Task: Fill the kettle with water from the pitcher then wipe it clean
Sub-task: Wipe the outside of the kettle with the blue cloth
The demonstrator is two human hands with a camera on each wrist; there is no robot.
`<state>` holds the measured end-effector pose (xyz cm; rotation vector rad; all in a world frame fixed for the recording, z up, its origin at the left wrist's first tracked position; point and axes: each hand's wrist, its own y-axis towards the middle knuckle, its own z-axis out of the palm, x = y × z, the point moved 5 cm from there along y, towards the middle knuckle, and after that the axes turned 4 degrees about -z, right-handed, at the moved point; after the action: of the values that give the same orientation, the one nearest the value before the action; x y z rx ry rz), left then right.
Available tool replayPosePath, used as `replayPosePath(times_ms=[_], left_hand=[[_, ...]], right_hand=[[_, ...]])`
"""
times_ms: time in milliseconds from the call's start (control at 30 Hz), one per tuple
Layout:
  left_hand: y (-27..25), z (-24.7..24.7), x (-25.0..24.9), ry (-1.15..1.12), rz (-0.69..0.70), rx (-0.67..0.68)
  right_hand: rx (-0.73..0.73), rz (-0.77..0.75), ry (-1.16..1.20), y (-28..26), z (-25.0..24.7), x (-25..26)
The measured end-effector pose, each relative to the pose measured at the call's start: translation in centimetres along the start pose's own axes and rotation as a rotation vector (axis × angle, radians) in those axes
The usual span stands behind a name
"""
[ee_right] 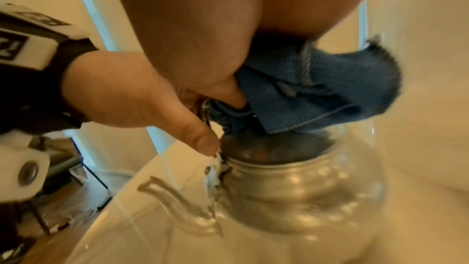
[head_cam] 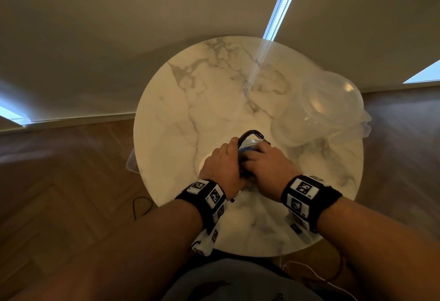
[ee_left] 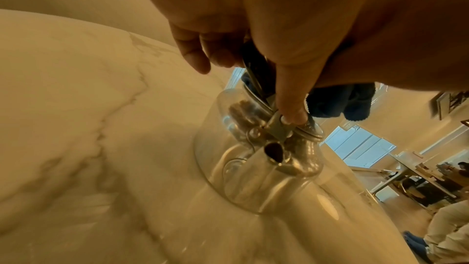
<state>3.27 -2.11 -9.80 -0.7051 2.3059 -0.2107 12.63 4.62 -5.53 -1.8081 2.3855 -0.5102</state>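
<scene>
The glass kettle (ee_left: 256, 168) stands upright on the marble table (head_cam: 190, 100), near its front edge. The left hand (head_cam: 220, 164) grips the kettle's black handle (head_cam: 250, 133). The right hand (head_cam: 266, 161) clutches a blue cloth (ee_right: 330, 87) and presses it on the kettle's lid. The pitcher (head_cam: 328, 107) lies behind the kettle, to the right.

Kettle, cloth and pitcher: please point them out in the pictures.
Kettle (ee_right: 291, 194), right wrist view, on its glass body.
Cloth (ee_right: 330, 91), right wrist view, on the blue fabric.
Pitcher (head_cam: 331, 102), head view, on its clear wall.

clear glass kettle (ee_left: 256, 160) upright on table, pitcher (head_cam: 333, 107) beyond.
</scene>
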Motion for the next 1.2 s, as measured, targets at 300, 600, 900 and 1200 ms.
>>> replayPosePath(times_ms=[300,600,900,1200], left_hand=[[-0.3,-1.4,0.1,-0.345,0.015,0.027],[-0.4,-2.1,0.0,-0.244,-0.001,0.024],[-0.3,-2.4,0.1,-0.223,-0.026,0.026],[-0.1,-2.0,-0.1,-0.222,-0.093,0.016]], right_hand=[[-0.202,0.022,0.037,-0.2,0.2,0.2],[-0.183,0.068,0.086,-6.0,5.5,0.0],[-0.161,0.164,0.186,-4.5,6.0,0.9],[-0.230,0.173,0.167,-5.2,5.6,0.7]])
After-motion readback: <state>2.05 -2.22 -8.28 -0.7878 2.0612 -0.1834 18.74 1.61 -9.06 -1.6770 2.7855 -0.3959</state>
